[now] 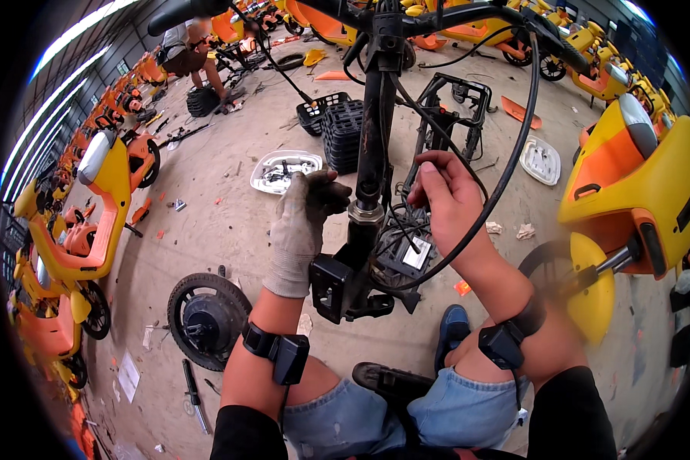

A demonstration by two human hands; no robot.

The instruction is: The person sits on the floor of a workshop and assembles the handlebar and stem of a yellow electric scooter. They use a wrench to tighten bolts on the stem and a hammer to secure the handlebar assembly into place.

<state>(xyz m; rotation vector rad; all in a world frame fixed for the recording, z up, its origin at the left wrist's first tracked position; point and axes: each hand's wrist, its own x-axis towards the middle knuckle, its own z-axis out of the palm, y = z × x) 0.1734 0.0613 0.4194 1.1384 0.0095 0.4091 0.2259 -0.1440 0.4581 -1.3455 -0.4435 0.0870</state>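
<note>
In front of me stands a black steering column (pixel 379 126) of a bike frame, with a silver headset nut (pixel 366 214) at its lower end. Just left of that column is my left hand (pixel 303 218), in a grey glove with dark fingers. Its fingers bend loosely toward the column and nothing shows in them. My bare right hand (pixel 452 192) hovers to the right, beside the black cables (pixel 506 165). Its fingers are half curled, thumb apart, with nothing visible between them. A black box-shaped part (pixel 330 288) sits on the frame below my left hand.
A wheel (pixel 208 322) and a shock absorber (pixel 195 396) lie at left. White trays (pixel 542 161) (pixel 265 181) of parts and stacked black baskets (pixel 340 136) are beyond. Yellow scooters (pixel 636 192) stand both sides. A person (pixel 192 57) bends at far left.
</note>
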